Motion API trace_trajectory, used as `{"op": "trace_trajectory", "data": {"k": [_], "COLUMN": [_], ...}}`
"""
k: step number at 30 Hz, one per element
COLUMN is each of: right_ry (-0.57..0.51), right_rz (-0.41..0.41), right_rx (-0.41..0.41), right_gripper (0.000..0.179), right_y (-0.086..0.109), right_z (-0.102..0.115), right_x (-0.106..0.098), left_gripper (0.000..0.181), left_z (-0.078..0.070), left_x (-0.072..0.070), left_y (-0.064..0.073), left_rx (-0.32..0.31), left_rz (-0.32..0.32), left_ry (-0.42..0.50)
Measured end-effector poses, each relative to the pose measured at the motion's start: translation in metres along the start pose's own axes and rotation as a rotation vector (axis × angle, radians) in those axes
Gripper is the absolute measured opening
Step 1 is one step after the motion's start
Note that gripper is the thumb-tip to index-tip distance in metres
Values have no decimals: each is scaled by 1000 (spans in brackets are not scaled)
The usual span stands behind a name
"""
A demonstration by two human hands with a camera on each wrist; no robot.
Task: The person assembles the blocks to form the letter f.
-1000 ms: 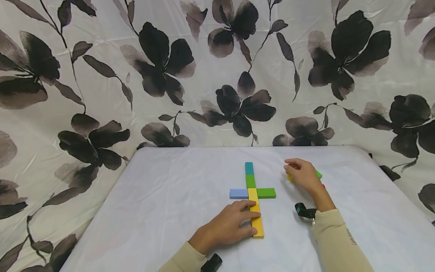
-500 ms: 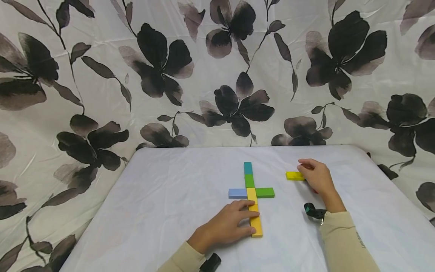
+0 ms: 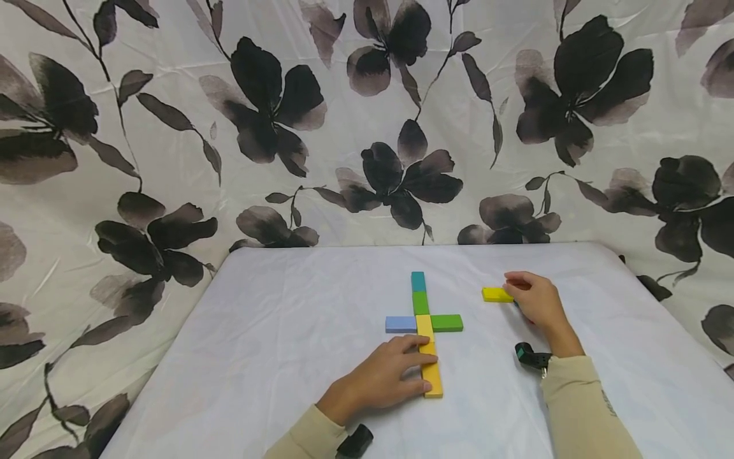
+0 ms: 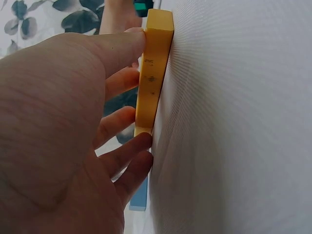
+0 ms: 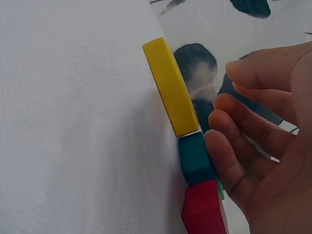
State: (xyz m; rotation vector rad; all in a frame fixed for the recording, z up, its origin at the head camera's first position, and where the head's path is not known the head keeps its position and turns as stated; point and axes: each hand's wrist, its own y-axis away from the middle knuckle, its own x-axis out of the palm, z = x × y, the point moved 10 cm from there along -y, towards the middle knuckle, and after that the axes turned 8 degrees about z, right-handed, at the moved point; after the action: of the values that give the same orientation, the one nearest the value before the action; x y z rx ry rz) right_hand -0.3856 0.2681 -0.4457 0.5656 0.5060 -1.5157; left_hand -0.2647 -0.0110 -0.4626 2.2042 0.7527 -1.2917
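Flat coloured blocks form a cross on the white tabletop in the head view. My left hand [image 3: 384,376] rests its thumb and fingertips on the lower yellow block [image 3: 436,379]; another yellow block [image 3: 424,325] continues above it. Beside that lie a light blue block [image 3: 401,324] and a green block [image 3: 446,323]. Farther up are a second green block [image 3: 420,303] and a teal block [image 3: 418,281]. To the right, my right hand [image 3: 539,303] hovers by a bright yellow block [image 3: 496,294], holding nothing. The right wrist view shows teal [image 5: 196,157] and red [image 5: 205,207] blocks alongside it.
A white cloth [image 3: 275,306] covers the table. Behind its far edge hangs a floral curtain [image 3: 338,127]. A sliver of a green block [image 5: 222,191] shows behind the red one in the right wrist view, mostly hidden.
My right hand has moved to the right, uncovering more of the bright yellow block and hiding the red and green ones. My left hand stays on the yellow blocks.
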Motion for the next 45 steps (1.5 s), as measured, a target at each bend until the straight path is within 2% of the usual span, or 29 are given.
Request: {"op": "trace_trajectory", "data": {"k": [4,11,23,38,45], "right_ry": [28,113,231,261,255], "right_rz": [29,52,66,59,75], "right_rx": [16,-44,-42,-86,-50], "right_gripper": [41,39,36,37,36], "right_y": [-1,-3,-4,-2,-2], "right_z": [-4,1,3,14,12], "right_x": [5,8,17,19,23], "left_gripper": [47,47,47,47,47], "left_z": [1,0,1,1,1], "left_x": [1,0,1,1,2], "left_y": [-1,-1,-1,-1,-1], "left_rx": [-3,5,-2,1,6], "left_rz": [5,-1,1,-3,-5], "left_ry": [-1,-10,-13,-19,-25]}}
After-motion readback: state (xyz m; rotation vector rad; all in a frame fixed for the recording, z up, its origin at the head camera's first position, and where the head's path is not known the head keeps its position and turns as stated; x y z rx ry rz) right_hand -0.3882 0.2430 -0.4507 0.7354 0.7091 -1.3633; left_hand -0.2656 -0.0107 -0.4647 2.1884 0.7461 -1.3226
